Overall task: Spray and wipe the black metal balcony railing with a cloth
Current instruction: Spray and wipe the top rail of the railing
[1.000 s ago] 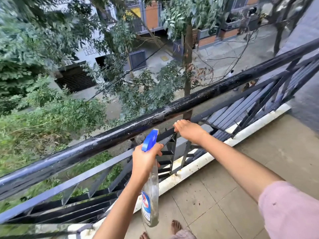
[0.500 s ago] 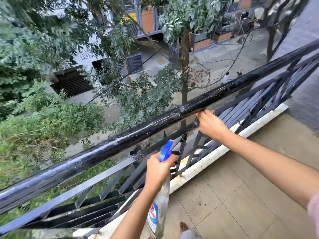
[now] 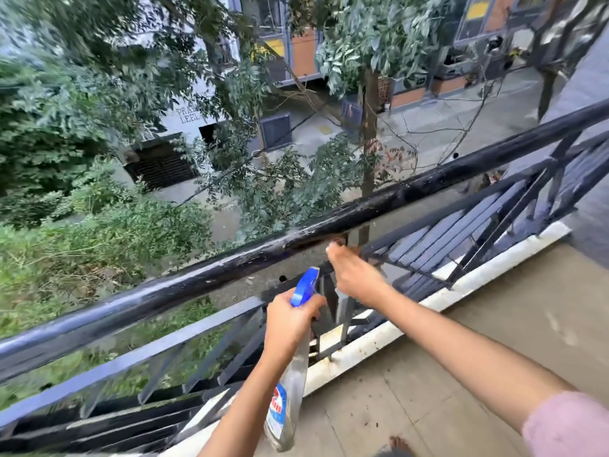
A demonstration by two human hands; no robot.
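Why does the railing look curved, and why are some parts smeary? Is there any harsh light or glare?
Head view: the wide-angle lens bows the black top rail. Head view: motion blur smears the right hand and the trees at left; the left hand and spray bottle look crisper. Head view: soft, even daylight, no hard shadows, only a pale sheen on the rail.

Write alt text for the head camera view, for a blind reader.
A person's left hand grips a clear spray bottle with a blue trigger beside a black metal balcony railing, while the right hand reaches just under its scuffed top rail; whether it holds a cloth cannot be seen. Beyond are trees and a street below.
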